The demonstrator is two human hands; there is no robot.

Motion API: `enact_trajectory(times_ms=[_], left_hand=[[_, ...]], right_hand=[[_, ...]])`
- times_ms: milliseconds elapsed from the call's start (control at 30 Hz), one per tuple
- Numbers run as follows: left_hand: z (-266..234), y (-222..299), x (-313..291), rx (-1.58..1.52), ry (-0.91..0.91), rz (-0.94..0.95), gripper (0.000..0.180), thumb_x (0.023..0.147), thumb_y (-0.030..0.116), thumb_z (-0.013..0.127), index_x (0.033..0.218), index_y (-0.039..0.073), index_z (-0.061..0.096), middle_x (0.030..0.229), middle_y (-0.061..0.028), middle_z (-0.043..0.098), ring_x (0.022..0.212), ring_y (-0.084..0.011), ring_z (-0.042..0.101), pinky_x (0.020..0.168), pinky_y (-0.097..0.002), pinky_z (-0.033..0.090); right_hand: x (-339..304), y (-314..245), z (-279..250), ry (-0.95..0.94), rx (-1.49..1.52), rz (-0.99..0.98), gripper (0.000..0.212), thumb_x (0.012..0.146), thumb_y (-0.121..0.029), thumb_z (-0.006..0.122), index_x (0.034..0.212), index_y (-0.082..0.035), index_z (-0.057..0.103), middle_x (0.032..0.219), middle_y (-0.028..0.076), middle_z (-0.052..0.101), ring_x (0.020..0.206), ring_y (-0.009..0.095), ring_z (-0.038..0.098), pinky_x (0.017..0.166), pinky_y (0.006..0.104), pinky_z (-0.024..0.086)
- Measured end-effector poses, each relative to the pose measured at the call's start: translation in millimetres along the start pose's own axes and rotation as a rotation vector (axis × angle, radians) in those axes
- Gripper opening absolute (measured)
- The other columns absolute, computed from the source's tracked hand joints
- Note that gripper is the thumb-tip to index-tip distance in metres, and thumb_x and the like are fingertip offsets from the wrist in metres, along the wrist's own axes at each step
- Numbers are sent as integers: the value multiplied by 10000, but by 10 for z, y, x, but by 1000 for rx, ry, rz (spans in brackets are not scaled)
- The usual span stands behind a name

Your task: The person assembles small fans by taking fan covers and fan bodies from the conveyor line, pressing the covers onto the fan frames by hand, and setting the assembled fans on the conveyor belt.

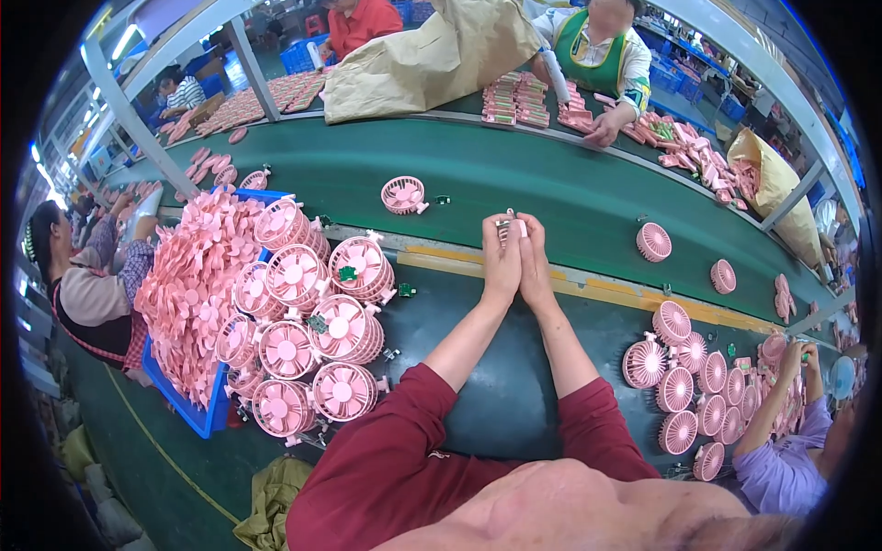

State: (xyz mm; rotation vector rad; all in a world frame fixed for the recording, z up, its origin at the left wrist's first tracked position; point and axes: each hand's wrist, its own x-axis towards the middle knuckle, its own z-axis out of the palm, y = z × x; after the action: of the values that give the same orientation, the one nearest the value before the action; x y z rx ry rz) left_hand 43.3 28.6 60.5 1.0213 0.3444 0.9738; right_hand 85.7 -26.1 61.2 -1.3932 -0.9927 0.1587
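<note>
Both my hands come together over the near edge of the green conveyor belt point(340, 165). Closed around a pink slatted fan head point(503, 231), my left hand point(500, 268) hides most of it. My right hand point(533, 262) presses against its other side, fingers curled inward. To the left of my forearms stand stacks of pink fan heads point(343, 328) with their blades showing. Small green circuit boards point(347, 273) lie on and beside these stacks. Beyond my hands, one pink fan head point(402, 195) rests on the belt with a small circuit board point(443, 199) beside it.
A blue crate point(209, 418) heaped with pink fan blades point(197, 275) stands at left. More pink fan heads point(675, 390) fill the right. Across the belt, a person in a green apron point(588, 69) handles pink parts near brown paper point(423, 69). Co-workers sit at both sides.
</note>
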Motion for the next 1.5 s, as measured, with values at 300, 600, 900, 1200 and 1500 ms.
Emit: enact_trajectory(times_ms=[300,600,900,1200,1500], left_hand=[[-54,-94,-1,410,28,406,217,958,197,546,1094,35,501,1142,-143,531,1062,-284,491,926,-393,380],[-121,-24,133,-60,-125,-98,239,1044,263,403,1111,59,508,1034,-43,557,952,-109,544,830,-285,461],[-291,-112,238,-89,-192,-90,289,1020,269,495,1135,22,590,1109,-52,582,996,-112,564,877,-280,465],[-329,-23,294,204,-198,216,184,962,140,590,1069,-6,628,1019,-37,586,897,-93,563,788,-242,467],[-489,126,361,385,-169,214,157,965,138,578,988,-2,642,1002,-59,630,848,-97,612,703,-229,494]], right_hand=[[-22,20,75,20,481,201,402,1043,-340,333,1340,-75,393,1188,81,521,1058,149,527,932,295,429],[45,175,-132,87,-31,43,435,948,-275,547,1302,-44,448,1228,145,533,1132,253,524,975,363,419],[85,45,-264,115,-285,-67,545,828,-181,669,1322,-47,482,1265,147,520,1170,267,526,1002,359,410],[109,-12,-330,116,-333,-151,564,795,-200,701,1303,-46,510,1278,159,517,1173,289,531,998,370,416],[152,-39,-442,-54,-287,-58,559,773,-257,741,1260,-51,558,1257,160,556,1188,330,530,1014,393,417]])
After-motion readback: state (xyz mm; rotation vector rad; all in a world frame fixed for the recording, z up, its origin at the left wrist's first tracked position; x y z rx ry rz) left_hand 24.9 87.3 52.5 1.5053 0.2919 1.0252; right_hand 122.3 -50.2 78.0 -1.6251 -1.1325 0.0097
